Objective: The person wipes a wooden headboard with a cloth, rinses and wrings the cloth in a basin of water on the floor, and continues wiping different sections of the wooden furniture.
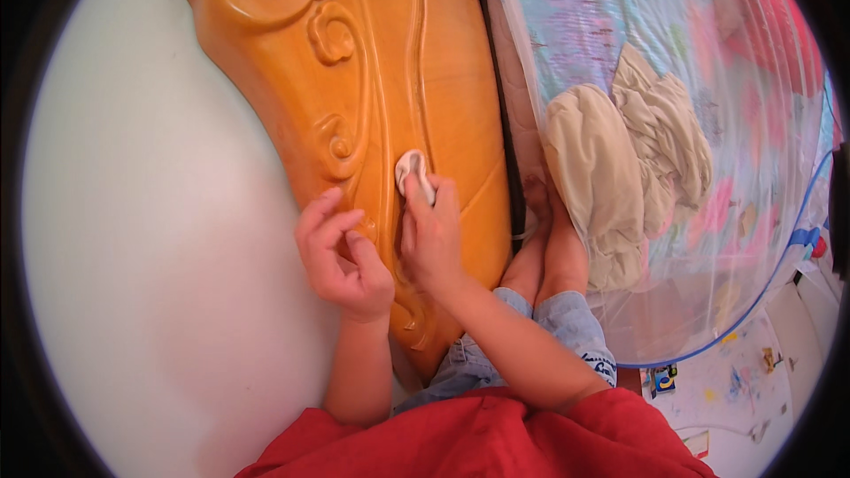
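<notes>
My right hand (431, 232) holds a bunched white cloth (413, 172) between thumb and fingers, with the cloth against the carved wooden headboard (451, 79). Raised scrolls and smooth grooved lines run along the orange-brown wood. To the left, my left hand (342, 252) is held near the headboard's lower edge, fingers loosely curled and apart, with nothing in it. Part of the carving lies hidden behind both hands.
A pale wall (166, 212) borders the headboard on the left. On the right, a bed with a colourful sheet (571, 26) stands behind sheer netting with a blue edge (750, 318). A beige blanket (597, 159) lies crumpled there. Bare legs (558, 245) extend beside the bed.
</notes>
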Demonstrator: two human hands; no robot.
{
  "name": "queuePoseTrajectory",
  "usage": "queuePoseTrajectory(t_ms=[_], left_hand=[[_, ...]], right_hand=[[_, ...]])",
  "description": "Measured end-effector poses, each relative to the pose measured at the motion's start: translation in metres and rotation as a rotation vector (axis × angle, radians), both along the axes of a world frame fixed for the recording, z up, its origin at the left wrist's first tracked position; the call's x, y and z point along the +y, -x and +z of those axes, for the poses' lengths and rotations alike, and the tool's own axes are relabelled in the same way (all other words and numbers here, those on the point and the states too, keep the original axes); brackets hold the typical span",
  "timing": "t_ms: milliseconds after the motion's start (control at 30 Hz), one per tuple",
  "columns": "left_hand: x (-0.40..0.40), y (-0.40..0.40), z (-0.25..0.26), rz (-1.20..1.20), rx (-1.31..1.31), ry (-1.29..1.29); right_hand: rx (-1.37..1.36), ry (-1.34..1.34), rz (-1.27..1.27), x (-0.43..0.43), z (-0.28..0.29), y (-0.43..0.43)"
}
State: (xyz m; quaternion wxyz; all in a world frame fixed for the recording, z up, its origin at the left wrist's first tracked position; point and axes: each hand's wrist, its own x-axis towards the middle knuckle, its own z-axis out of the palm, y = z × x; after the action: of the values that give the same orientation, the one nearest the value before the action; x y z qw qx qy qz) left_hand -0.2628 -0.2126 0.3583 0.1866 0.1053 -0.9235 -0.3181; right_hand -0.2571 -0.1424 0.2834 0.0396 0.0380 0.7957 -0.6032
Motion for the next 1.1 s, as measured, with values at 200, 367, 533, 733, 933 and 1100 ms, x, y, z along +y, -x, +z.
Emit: queuePoseTrajectory(t_ms=[200, 367, 533, 733, 933, 1100], left_hand=[[0.036, -0.011, -0.002, -0.185, -0.28, -0.276], [0.031, -0.02, -0.015, -0.151, -0.318, -0.471], [0.032, -0.013, -0.011, -0.092, -0.214, -0.333], [0.034, -0.01, -0.013, -0.156, -0.338, -0.331], [0.036, -0.011, -0.014, -0.196, -0.361, -0.396], [0.039, 0.0, -0.016, -0.183, -0.39, -0.34]], right_hand=[[-0.081, 0.01, -0.002, 0.006, -0.03, 0.018], [-0.01, 0.19, 0.117, 0.015, -0.001, -0.014], [-0.065, 0.164, 0.049, 0.008, -0.017, 0.008], [-0.184, 0.158, 0.02, 0.009, -0.024, 0.015], [-0.083, 0.109, 0.097, 0.012, -0.008, 0.016], [-0.197, 0.046, 0.162, 0.017, -0.026, 0.039]])
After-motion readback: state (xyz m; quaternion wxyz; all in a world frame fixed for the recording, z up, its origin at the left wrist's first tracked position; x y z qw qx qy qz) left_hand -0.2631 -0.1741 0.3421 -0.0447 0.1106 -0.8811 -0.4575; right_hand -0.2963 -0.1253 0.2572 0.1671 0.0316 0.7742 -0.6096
